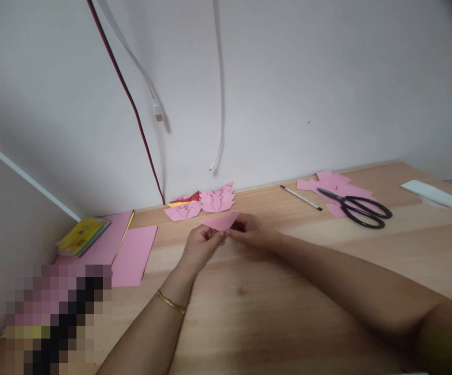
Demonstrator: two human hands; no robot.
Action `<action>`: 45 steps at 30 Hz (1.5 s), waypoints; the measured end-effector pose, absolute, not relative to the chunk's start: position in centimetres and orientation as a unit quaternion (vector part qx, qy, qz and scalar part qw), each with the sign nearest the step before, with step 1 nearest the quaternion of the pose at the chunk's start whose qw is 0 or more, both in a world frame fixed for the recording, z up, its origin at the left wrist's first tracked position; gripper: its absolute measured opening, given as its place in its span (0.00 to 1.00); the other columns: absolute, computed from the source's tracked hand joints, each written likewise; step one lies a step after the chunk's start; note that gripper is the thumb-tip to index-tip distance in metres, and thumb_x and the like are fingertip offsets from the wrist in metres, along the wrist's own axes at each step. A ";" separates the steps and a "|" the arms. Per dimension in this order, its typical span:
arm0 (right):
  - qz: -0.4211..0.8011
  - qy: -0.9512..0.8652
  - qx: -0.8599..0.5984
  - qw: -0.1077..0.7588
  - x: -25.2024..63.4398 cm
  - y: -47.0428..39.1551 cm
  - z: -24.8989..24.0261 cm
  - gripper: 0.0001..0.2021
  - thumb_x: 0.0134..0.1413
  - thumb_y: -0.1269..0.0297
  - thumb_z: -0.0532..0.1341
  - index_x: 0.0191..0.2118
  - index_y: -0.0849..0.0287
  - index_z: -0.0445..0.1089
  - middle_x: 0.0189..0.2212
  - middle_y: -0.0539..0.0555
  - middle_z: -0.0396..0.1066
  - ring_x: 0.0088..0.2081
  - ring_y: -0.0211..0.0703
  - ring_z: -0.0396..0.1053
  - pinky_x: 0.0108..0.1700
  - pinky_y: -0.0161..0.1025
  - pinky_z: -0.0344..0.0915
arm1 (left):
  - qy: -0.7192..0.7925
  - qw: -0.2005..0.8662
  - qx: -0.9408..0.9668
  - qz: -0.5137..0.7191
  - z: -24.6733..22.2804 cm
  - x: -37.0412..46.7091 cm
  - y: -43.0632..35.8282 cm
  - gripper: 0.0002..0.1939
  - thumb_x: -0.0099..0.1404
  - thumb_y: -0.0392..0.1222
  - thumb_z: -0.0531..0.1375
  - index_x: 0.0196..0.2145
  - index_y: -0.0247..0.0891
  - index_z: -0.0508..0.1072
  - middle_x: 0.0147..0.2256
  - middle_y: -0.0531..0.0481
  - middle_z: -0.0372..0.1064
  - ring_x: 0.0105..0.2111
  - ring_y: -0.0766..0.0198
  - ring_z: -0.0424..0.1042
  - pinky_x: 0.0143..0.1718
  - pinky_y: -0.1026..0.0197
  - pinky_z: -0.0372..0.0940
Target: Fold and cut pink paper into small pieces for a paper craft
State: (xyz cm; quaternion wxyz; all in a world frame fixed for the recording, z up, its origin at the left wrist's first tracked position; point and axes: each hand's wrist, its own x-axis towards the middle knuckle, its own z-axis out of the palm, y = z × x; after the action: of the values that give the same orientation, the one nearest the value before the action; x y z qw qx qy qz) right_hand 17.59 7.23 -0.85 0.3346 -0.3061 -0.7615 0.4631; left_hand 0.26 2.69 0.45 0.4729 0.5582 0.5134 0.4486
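A small folded pink paper [220,222] is held between both hands above the wooden table. My left hand [202,245], with a gold bangle on its wrist, pinches its lower left edge. On the right side, my right hand [251,232] grips the same paper, with fingers curled behind it. The fingertips of the two hands nearly meet at the paper's lower edge. Just beyond, against the wall, lie folded pink paper pieces [217,200] in rows, with a red and yellow piece [185,199] among those on the left.
Black-handled scissors [362,208] rest on pink paper scraps [333,182] at the right. A pen [301,197] lies left of them, a white strip [435,194] far right. Pink sheets [136,255] and a yellow packet [83,237] are at left. Cables [132,101] hang along the wall.
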 end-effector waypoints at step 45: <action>0.437 -0.772 -0.361 0.287 17.7 7.2 -0.4 0.11 0.53 0.59 0.56 0.29 0.63 0.67 0.22 0.48 0.63 0.25 0.34 0.57 0.27 0.32 0.52 | 0.484 0.481 0.408 0.607 1.6 -0.4 3.0 0.09 0.52 0.40 0.64 0.25 0.35 0.68 0.20 0.55 0.65 0.23 0.71 0.64 0.29 0.67 0.60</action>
State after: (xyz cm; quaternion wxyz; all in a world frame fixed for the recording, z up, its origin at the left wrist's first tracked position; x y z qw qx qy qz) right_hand 17.66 7.24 -0.38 0.2871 -0.3608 -0.7723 0.4369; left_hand -0.45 3.02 1.59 0.4808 0.4076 0.4844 0.6067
